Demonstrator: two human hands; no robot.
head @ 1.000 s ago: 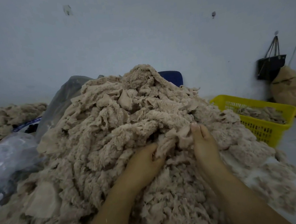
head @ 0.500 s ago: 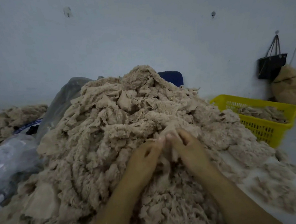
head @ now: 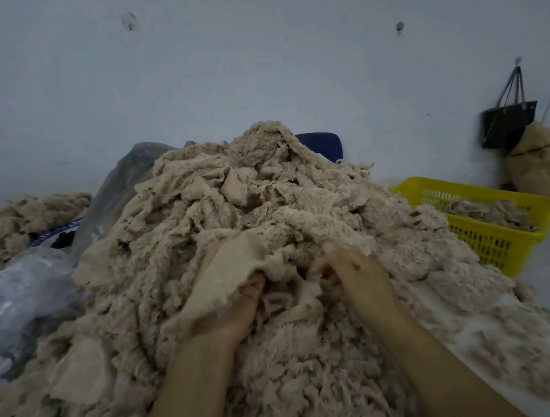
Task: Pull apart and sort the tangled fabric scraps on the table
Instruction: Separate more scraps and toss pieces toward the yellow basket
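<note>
A tall heap of tangled beige fabric scraps [head: 266, 202] covers the table in front of me. My left hand [head: 239, 307] is dug into the front of the heap and grips a flat beige scrap [head: 226, 273] that drapes over its fingers and hides most of them. My right hand [head: 353, 269] lies just to the right, its fingers curled into the fluffy scraps, gripping a tuft. The fingertips of both hands are buried in cloth.
A yellow plastic basket [head: 505, 246] holding several scraps stands at the right. Clear plastic bags [head: 17, 300] lie at the left, with a second beige pile [head: 16, 219] behind them. A blue chair back [head: 322, 143] shows behind the heap. A black bag [head: 507, 122] hangs on the wall.
My hands, together at the heap's middle half a second ago, have drawn apart. The left one now has a flat scrap pulled over it; the right one has shifted right.
</note>
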